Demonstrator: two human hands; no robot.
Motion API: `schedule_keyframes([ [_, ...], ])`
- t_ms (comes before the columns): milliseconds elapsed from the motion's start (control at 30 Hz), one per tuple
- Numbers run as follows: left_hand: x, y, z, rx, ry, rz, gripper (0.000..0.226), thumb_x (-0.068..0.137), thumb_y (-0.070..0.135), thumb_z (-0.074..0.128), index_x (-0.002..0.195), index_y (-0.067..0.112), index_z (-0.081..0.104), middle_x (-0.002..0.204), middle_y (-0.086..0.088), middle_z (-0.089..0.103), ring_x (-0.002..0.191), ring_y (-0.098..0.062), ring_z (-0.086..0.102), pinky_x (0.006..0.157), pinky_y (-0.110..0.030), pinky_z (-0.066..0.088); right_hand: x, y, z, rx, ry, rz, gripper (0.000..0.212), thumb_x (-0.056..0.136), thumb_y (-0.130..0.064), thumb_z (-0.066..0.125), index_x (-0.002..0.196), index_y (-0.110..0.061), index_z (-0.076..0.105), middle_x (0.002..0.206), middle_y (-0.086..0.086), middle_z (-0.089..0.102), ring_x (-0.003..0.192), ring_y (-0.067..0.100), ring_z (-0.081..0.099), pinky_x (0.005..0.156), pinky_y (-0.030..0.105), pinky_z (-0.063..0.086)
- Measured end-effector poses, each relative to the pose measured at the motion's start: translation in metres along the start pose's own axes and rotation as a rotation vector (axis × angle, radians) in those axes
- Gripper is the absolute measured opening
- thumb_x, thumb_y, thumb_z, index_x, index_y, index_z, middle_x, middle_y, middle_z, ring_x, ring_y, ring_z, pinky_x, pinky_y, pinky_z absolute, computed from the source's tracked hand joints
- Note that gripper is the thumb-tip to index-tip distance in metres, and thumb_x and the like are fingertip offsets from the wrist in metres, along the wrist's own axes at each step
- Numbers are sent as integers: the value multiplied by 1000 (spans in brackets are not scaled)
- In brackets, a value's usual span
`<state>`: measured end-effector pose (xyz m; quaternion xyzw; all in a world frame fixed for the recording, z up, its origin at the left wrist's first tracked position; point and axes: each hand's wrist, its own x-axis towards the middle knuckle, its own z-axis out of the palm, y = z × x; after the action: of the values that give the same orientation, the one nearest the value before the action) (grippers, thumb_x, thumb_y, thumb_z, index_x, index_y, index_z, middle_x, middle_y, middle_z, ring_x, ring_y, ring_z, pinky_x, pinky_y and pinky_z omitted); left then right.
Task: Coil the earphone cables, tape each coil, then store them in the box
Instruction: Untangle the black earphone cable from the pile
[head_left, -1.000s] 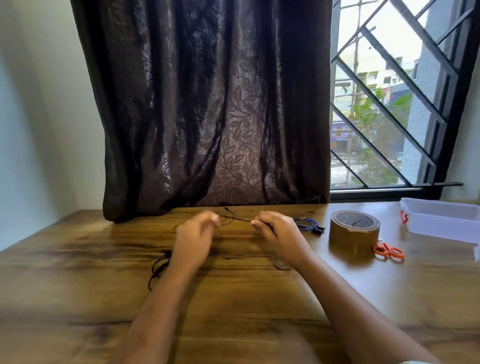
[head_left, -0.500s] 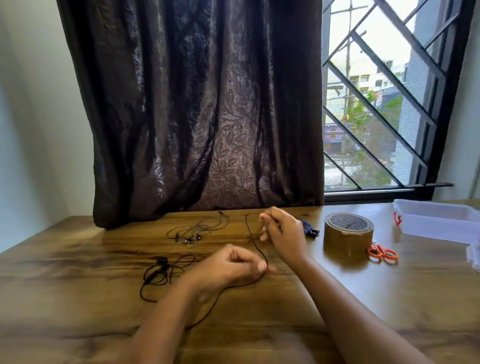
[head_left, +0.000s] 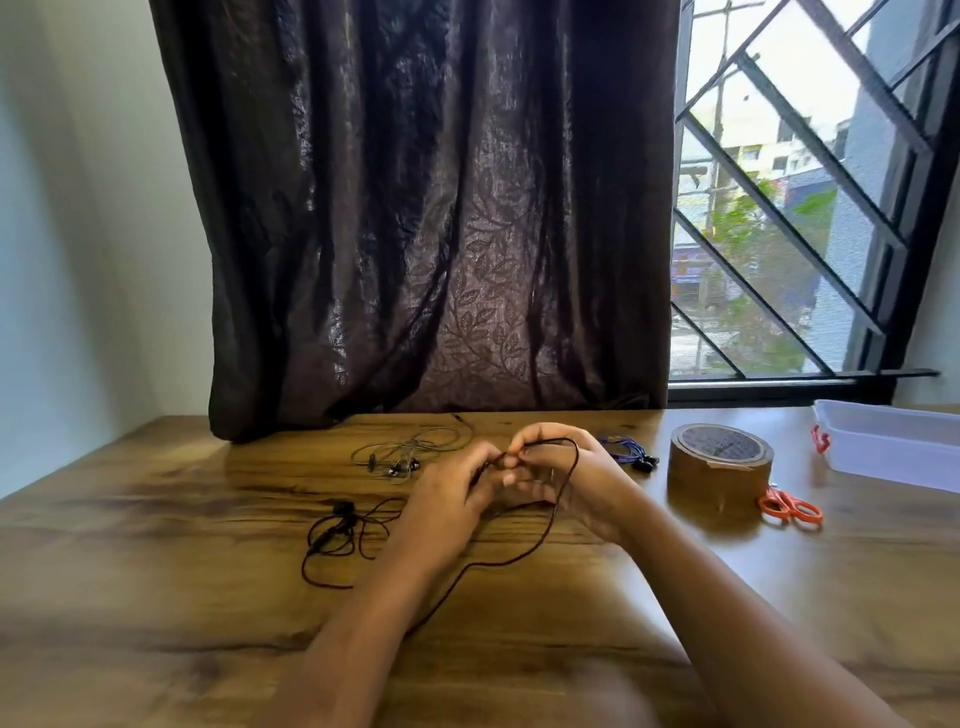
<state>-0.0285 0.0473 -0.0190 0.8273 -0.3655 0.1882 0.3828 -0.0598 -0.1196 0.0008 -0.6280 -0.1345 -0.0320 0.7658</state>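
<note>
Both my hands meet at table centre: my left hand (head_left: 447, 499) and right hand (head_left: 566, 478) each pinch the black earphone cable (head_left: 576, 460), one loop draped over my right hand, the rest trailing towards 8 o'clock. Grey earphones (head_left: 400, 457) lie at 10 o'clock, blue earphones (head_left: 623, 452) just beside my right hand at 2. Tape roll (head_left: 719, 462), scissors (head_left: 789, 506) and box (head_left: 893, 447) sit towards 3. Wooden table (head_left: 156, 571); dark curtain (head_left: 441, 208), barred window (head_left: 805, 208) behind.

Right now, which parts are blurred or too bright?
Head view: the window is washed out by daylight; the curtain is dark, its leaf pattern legible; the forearms blur near the bottom edge; the left hand, right hand and black cable look slightly soft.
</note>
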Motion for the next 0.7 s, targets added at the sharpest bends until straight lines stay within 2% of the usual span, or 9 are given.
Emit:
schedule_keyframes([
  [100,3,-6,-12,-54,86,-71,20,94,26,54,76,33,60,64,13,59,61,-1,57,58,-16,42,1,1,-11,29,144,9,22,92,6,47,81,-4,63,74,11,65,62,15,65,59,22,53],
  [167,4,-11,-20,-54,175,-128,23,95,23,52,74,29,58,61,10,58,58,-2,58,54,-10,40,2,2,-23,95,283,-17,25,92,6,45,78,-5,62,72,10,64,60,14,63,60,23,52],
  [300,3,-21,-28,-87,309,-181,23,97,24,49,75,26,56,64,-6,60,55,-12,56,50,-16,42,1,5,-48,131,500,-74,27,93,3,44,81,-7,66,75,10,66,64,14,63,64,24,53],
  [400,3,-21,-28,-111,330,-215,20,97,26,48,79,26,58,67,-7,60,55,-19,54,51,-28,44,6,13,-53,-60,598,-19,34,90,9,42,85,-9,69,84,10,67,75,15,62,67,24,53],
  [467,4,-17,-25,-98,326,-197,21,97,25,49,78,27,57,66,-6,59,53,-13,50,50,-22,40,10,19,-50,-347,656,-40,46,85,11,39,93,-18,73,101,5,69,97,17,63,82,33,55],
  [567,2,-10,-16,-90,267,-157,19,96,21,51,80,26,59,62,-2,55,50,-7,46,47,-21,36,11,17,-35,-559,680,-239,55,81,11,37,110,-22,71,113,-3,65,104,11,60,89,34,52],
  [633,2,-7,-10,-75,225,-138,17,96,23,51,82,24,60,60,1,55,52,-9,48,49,-20,37,10,8,-20,-558,608,-353,44,88,6,43,116,-18,68,102,-4,67,73,4,59,64,21,50],
  [667,2,-7,-7,-69,216,-134,16,96,24,51,82,24,61,60,1,56,53,-11,51,51,-18,38,10,5,-11,-547,512,-357,35,93,-2,48,118,-17,67,98,-5,69,64,8,59,56,24,49],
  [700,3,-7,-6,-65,214,-133,16,95,24,52,83,24,61,60,1,57,55,-12,53,51,-17,38,10,5,-2,-561,396,-327,28,95,-11,54,118,-18,67,94,-7,72,68,11,64,60,28,51],
])
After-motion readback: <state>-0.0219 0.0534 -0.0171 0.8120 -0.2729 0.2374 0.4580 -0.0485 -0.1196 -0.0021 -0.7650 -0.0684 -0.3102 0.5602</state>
